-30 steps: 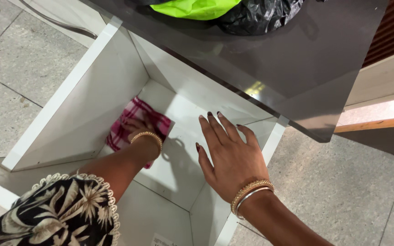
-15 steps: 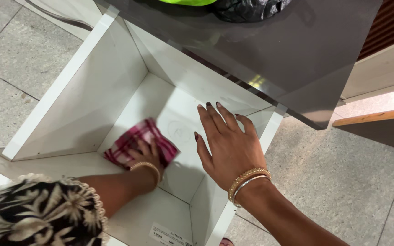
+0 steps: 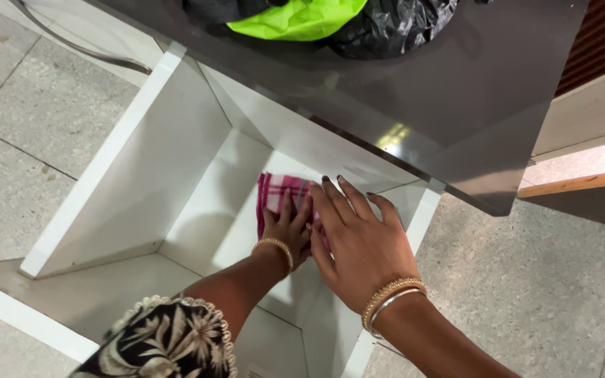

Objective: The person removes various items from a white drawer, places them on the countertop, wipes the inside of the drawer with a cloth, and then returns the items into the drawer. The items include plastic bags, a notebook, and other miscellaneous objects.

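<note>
Left hand [image 3: 285,231]: grip flat, fingers spread and pressed down on a pink checked cloth [image 3: 281,190]; nothing is pinched or lifted, the palm simply pins the cloth to the surface. The cloth lies on the back panel of a white cabinet compartment [image 3: 197,210], close to the compartment's right-hand wall, partly hidden under the fingers of both hands.

Right hand [image 3: 358,241]: open, fingers extended, holding nothing. It rests against the compartment's right wall, with its fingertips just beside the cloth and overlapping its edge; thumb side touches the left hand.

Progress, judged from the surfaces: the white panels to the left of the cloth look clean and unmarked, but the pictures cannot show which parts have been wiped. The cloth now sits at the right-hand corner, so that corner appears to be the part in hand. The lower panel near the sleeve [image 3: 169,339] is not being touched.

Above the compartment a dark glossy worktop [image 3: 456,91] carries a bright green bag [image 3: 295,17] and a black plastic bag [image 3: 393,28]. Grey tiled floor [image 3: 22,140] surrounds the cabinet.
</note>
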